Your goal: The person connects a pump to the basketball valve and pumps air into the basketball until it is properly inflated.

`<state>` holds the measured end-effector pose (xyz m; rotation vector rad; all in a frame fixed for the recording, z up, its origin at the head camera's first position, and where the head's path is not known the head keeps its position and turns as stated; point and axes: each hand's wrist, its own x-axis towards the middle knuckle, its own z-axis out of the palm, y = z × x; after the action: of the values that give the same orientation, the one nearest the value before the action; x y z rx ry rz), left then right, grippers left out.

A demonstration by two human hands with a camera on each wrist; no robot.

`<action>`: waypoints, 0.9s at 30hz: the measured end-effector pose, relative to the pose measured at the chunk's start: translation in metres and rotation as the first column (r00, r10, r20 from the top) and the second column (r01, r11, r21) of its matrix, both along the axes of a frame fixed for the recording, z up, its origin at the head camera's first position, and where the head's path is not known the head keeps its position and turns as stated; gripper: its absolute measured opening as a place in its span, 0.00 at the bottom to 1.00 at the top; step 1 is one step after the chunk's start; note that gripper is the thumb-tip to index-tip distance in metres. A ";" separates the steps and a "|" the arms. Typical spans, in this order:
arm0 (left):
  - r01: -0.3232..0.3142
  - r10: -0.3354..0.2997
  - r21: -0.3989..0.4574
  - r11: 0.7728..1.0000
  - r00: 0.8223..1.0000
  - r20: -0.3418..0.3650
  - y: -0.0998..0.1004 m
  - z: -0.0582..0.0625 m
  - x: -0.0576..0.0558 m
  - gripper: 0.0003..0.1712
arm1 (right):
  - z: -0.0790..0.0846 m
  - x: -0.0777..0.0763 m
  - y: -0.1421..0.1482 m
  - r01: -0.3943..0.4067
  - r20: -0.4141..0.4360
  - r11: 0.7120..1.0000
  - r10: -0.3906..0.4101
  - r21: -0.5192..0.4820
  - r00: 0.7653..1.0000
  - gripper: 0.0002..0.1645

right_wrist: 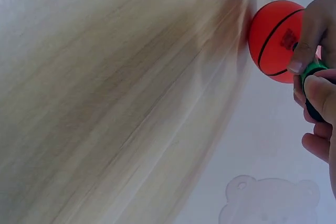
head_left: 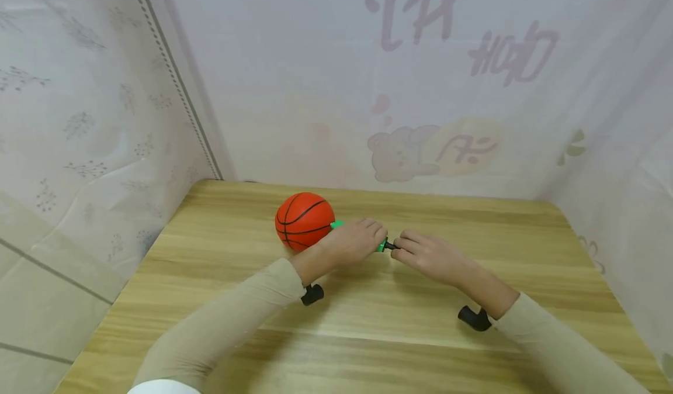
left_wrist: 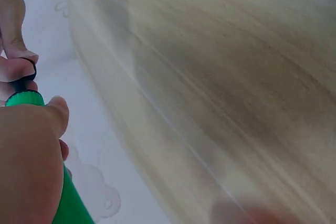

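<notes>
A red-orange basketball (head_left: pixel 304 221) with black lines rests on the wooden table. From its right side extends a green ball pump (head_left: pixel 337 224), mostly covered by my left hand (head_left: pixel 357 242), which grips the barrel. The black pump rod (head_left: pixel 390 245) sticks out at the right end. There my right hand (head_left: pixel 428 256) pinches the black handle, largely hidden by its fingers in the head view. Seen from the left wrist, the green barrel (left_wrist: pixel 71 203) runs below the left hand, and right-hand fingers hold the black handle end (left_wrist: pixel 33 68). In the right wrist view the ball (right_wrist: pixel 274 40) shows behind both hands.
Wood-grained table (head_left: pixel 368 353) lies under both forearms. A black wrist mount (head_left: pixel 313 294) juts from under the left wrist and another (head_left: pixel 474 318) from the right. Printed pale cloth (head_left: pixel 294 78) hangs behind the table and along its sides.
</notes>
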<state>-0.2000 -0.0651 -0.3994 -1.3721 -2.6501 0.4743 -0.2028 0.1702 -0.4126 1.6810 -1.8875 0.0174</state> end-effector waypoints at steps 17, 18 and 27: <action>-0.210 0.191 0.365 0.907 0.978 0.090 -0.083 0.024 -0.013 0.48 | -0.002 -0.010 0.011 0.021 0.116 1.000 -0.018 -0.024 0.993 0.10; -0.228 0.201 0.387 0.894 0.974 0.108 -0.091 0.024 -0.013 0.48 | -0.003 -0.011 0.012 0.025 0.122 0.999 -0.021 -0.028 0.992 0.11; -0.341 0.249 0.465 0.817 0.936 0.248 -0.128 0.011 -0.018 0.50 | -0.013 -0.018 0.016 0.098 0.156 0.995 -0.093 -0.028 0.983 0.16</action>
<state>-0.2180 -0.1936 -0.3880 -0.8792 -2.8456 -0.3275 -0.2205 0.1867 -0.4251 1.6036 -2.0681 0.1460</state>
